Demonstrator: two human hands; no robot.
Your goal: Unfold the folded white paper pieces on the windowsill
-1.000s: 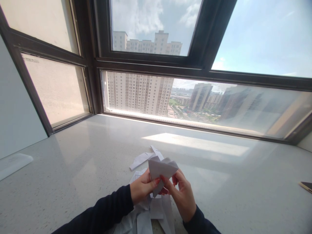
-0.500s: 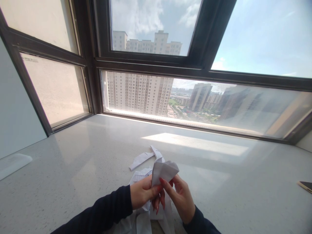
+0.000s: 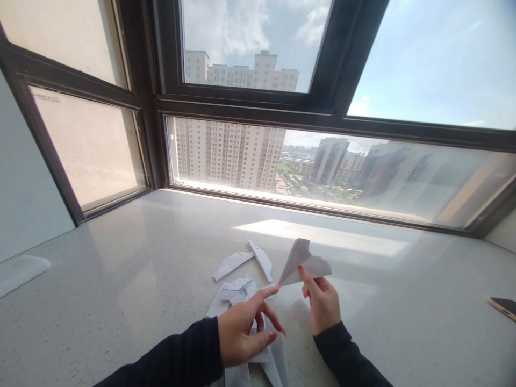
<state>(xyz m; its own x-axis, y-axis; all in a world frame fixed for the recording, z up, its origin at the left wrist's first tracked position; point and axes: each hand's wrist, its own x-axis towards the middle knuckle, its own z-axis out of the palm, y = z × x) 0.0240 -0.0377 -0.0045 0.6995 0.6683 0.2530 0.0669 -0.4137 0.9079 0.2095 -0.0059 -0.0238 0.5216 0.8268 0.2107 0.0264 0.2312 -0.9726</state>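
My right hand [image 3: 322, 302] pinches a folded white paper plane [image 3: 303, 262] and holds it up above the pale stone sill [image 3: 121, 279], nose pointing down-left. My left hand [image 3: 245, 329] hovers just left of it with fingers spread and the index finger stretched toward the plane's tip, holding nothing. Under and in front of my left hand lies a pile of other folded paper planes [image 3: 236, 290], with two more white planes [image 3: 244, 260] a little farther back.
A dark-framed window [image 3: 258, 107] runs along the back and left of the sill, with tower blocks outside. A phone's corner [image 3: 502, 306] shows at the right edge. A translucent flat object [image 3: 20, 269] lies at far left.
My left hand let go of the folded paper and opened. My right hand carried the plane up and to the right, away from the pile.
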